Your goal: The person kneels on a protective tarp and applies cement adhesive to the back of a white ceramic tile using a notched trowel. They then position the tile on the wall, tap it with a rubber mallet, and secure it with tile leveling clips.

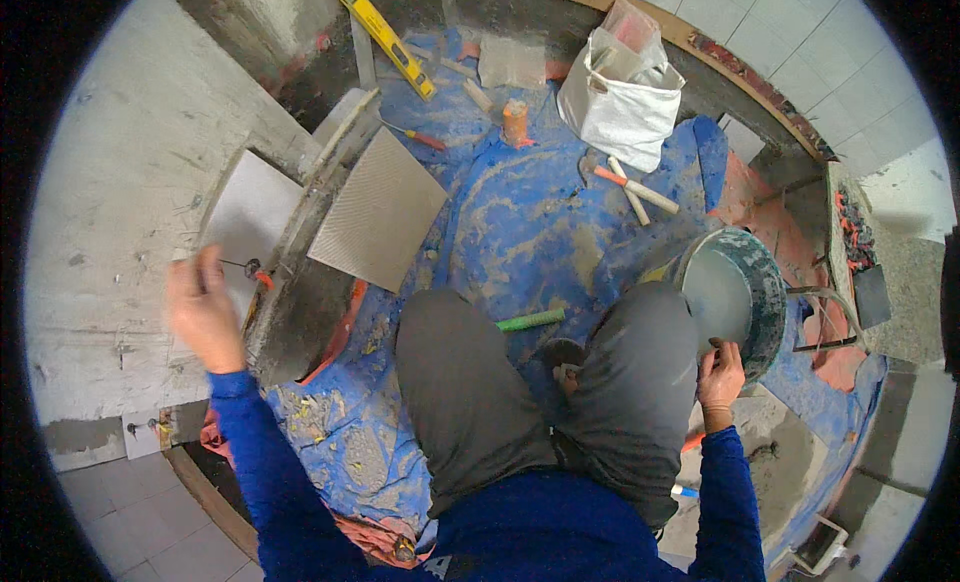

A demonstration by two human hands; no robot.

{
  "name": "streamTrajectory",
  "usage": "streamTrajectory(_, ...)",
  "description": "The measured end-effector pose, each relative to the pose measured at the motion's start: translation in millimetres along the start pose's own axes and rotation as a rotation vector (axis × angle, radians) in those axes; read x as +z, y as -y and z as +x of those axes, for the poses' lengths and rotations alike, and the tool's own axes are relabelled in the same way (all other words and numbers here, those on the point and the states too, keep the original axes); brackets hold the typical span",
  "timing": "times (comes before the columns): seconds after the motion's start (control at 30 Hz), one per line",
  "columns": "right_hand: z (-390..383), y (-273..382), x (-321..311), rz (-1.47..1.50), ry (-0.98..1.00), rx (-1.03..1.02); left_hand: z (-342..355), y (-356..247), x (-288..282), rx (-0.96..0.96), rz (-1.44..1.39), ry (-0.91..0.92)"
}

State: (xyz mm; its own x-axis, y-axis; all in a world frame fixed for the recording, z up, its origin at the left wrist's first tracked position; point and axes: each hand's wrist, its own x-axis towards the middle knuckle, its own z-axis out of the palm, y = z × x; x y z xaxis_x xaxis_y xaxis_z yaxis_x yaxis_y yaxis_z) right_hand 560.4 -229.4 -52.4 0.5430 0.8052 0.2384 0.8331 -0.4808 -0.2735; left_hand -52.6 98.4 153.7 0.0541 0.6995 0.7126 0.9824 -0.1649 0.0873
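Note:
My left hand (205,307) is raised at the left wall, slightly blurred, its fingers apart with nothing visible in them. Just beside its fingertips, a small dark knob (252,269) with a thin pin and a red end sits at the edge of a white tile (255,204) on the wall. My right hand (721,377) is closed next to the near rim of a dark bucket (765,282) holding greyish water. A small dark bit shows at its fingertips, too small to name. A ribbed grey tile (380,210) leans against the ledge to the right of my left hand.
Blue sheeting (520,237) smeared with mortar covers the floor. On it are a hammer (630,185), a green-handled tool (531,320), a red-handled screwdriver (428,140) and a white bag (620,107). A yellow spirit level (385,40) leans at the back. A wire-handled frame (835,317) stands right.

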Motion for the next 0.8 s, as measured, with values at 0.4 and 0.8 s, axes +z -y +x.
streamTrajectory(0.4,8.4,-21.1,13.5,0.371,-0.086,0.09,-111.9,-250.2,92.3,0.001,-0.939,0.379)
streamTrajectory(0.8,3.5,-42.0,27.8,0.333,-0.254,0.187,-219.0,-270.7,190.2,-0.029,-0.65,1.163)
